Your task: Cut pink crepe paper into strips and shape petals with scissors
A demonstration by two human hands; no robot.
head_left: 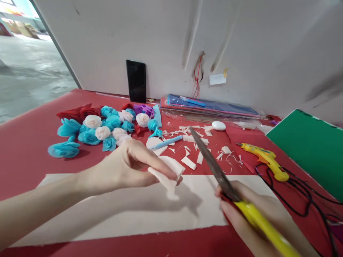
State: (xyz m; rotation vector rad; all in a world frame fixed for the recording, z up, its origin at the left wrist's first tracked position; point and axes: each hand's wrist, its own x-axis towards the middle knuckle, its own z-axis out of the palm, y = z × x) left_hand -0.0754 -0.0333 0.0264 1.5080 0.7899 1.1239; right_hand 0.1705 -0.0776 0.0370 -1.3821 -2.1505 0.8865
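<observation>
My left hand (pixel 125 166) pinches a folded piece of cream crepe paper (pixel 166 180) between thumb and fingers. It hovers above a long cream paper sheet (pixel 128 214) on the red tabletop, and its shadow falls there. In my right hand (pixel 249 210) is a pair of scissors (pixel 211 163) with yellow handles. The blades point up and away, apart from the held paper, and look closed together. Motion blurs the handles and part of this hand. Cut paper scraps (pixel 189 162) and a light blue pen (pixel 167 142) lie just beyond the hands.
Blue, cream, red and purple paper flowers (pixel 89 136) cluster at the back left. A black phone (pixel 136 81) leans on the wall beside wrapped paper packs (pixel 214 105). A yellow glue gun (pixel 264 159), its black cable (pixel 302 192) and a green board (pixel 308 150) occupy the right.
</observation>
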